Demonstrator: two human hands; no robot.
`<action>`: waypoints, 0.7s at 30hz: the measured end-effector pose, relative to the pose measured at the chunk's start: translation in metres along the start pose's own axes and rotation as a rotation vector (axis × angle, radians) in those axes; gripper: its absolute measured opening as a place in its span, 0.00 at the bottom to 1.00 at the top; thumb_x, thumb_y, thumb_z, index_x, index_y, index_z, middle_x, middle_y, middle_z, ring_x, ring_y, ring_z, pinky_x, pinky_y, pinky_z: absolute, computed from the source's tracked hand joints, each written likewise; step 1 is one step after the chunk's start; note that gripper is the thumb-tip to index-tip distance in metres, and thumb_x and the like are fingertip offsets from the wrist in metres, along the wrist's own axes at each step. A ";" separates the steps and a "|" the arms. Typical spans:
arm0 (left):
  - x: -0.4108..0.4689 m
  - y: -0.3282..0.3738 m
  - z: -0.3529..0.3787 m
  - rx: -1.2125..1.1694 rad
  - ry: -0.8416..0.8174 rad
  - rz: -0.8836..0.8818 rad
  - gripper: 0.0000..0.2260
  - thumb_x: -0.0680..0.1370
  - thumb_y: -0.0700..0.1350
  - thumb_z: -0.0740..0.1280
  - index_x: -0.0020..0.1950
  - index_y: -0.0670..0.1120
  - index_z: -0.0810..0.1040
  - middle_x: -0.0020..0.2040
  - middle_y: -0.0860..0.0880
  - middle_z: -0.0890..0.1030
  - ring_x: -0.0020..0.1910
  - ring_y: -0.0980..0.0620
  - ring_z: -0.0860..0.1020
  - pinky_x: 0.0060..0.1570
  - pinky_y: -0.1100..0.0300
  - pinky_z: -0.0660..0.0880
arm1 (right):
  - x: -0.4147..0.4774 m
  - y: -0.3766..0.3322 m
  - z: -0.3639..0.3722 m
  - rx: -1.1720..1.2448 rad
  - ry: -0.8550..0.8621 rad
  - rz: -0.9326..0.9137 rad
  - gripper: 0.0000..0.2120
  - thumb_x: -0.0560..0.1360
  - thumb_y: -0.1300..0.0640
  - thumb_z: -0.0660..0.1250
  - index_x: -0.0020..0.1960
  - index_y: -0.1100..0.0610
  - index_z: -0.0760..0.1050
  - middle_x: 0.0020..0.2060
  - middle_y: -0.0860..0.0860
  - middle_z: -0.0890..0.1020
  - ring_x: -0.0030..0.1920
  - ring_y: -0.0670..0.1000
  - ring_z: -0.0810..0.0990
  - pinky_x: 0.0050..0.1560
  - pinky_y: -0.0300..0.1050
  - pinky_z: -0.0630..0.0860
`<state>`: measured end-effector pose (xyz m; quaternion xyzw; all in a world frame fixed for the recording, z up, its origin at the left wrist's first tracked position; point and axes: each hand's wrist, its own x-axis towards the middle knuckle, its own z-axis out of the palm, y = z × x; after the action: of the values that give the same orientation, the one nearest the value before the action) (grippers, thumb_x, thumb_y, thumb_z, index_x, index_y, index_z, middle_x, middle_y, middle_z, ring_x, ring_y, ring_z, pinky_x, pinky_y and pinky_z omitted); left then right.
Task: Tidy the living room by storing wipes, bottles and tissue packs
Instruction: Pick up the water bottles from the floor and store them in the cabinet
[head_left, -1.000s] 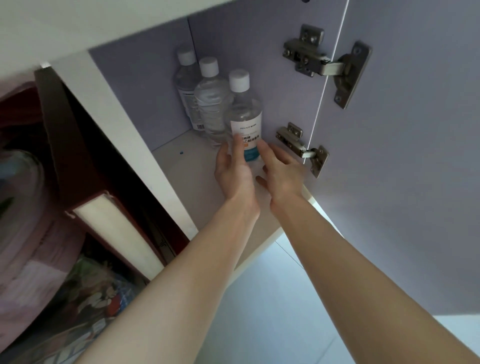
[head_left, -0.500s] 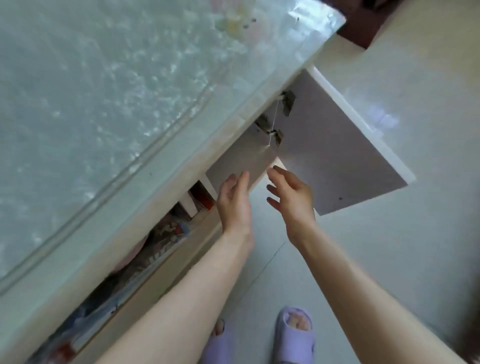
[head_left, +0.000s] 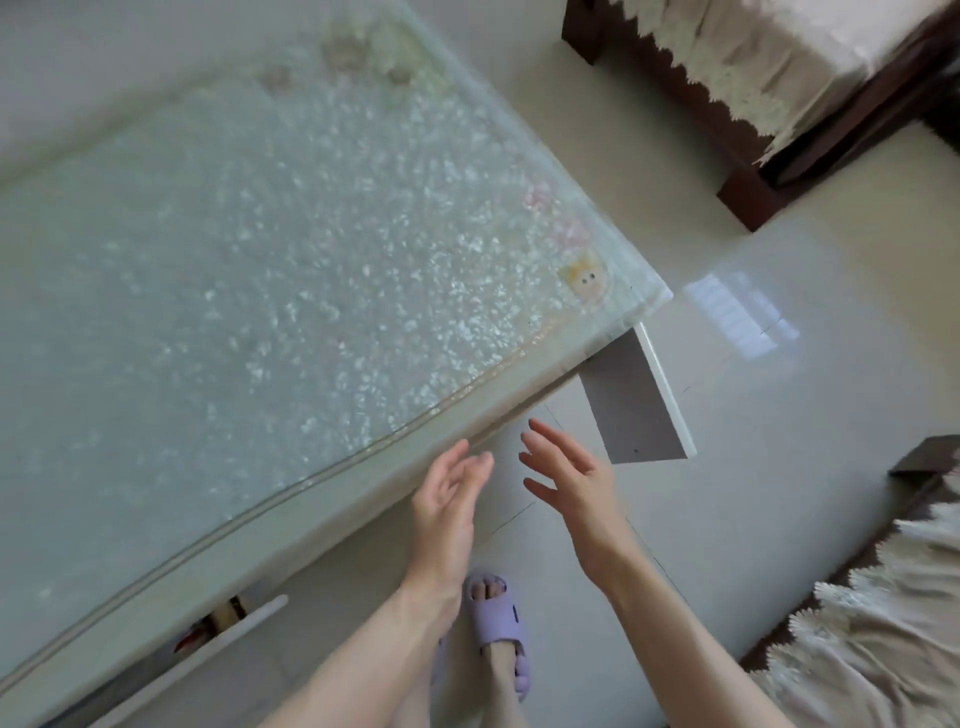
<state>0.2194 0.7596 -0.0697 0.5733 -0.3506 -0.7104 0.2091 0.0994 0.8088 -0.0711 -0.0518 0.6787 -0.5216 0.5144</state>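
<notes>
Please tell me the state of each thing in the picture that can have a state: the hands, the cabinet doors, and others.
left hand: open, holding nothing
right hand: open, fingers spread, holding nothing
cabinet door: swung open under the table corner
second door: ajar, lower left
glass tabletop: nothing standing on it
purple slipper: worn on a foot

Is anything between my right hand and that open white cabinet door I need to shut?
Nothing visible does. The right hand hovers open, apart from the open white cabinet door below the frosted glass tabletop, with only bare floor between.
</notes>
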 end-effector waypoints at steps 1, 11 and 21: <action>-0.010 0.010 -0.010 -0.032 0.025 0.026 0.20 0.66 0.57 0.71 0.57 0.55 0.78 0.48 0.63 0.83 0.51 0.69 0.79 0.55 0.62 0.71 | -0.008 -0.012 0.013 -0.028 -0.050 -0.003 0.12 0.75 0.52 0.69 0.59 0.48 0.78 0.58 0.46 0.81 0.60 0.47 0.79 0.62 0.49 0.76; -0.097 0.068 -0.160 -0.330 0.443 0.186 0.10 0.77 0.46 0.68 0.57 0.55 0.77 0.46 0.69 0.82 0.48 0.72 0.78 0.48 0.67 0.73 | -0.084 -0.044 0.187 -0.419 -0.545 -0.042 0.11 0.75 0.51 0.68 0.57 0.44 0.78 0.58 0.44 0.82 0.58 0.44 0.80 0.63 0.50 0.75; -0.227 0.034 -0.396 -0.629 0.857 0.270 0.14 0.70 0.53 0.72 0.55 0.56 0.78 0.50 0.60 0.84 0.51 0.67 0.80 0.54 0.63 0.73 | -0.227 0.046 0.403 -0.707 -0.941 -0.032 0.14 0.76 0.51 0.67 0.61 0.46 0.76 0.60 0.45 0.80 0.59 0.45 0.79 0.59 0.45 0.77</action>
<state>0.6544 0.7934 0.0690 0.6712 -0.0751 -0.4504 0.5839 0.5302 0.7036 0.0699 -0.4564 0.5093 -0.1924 0.7038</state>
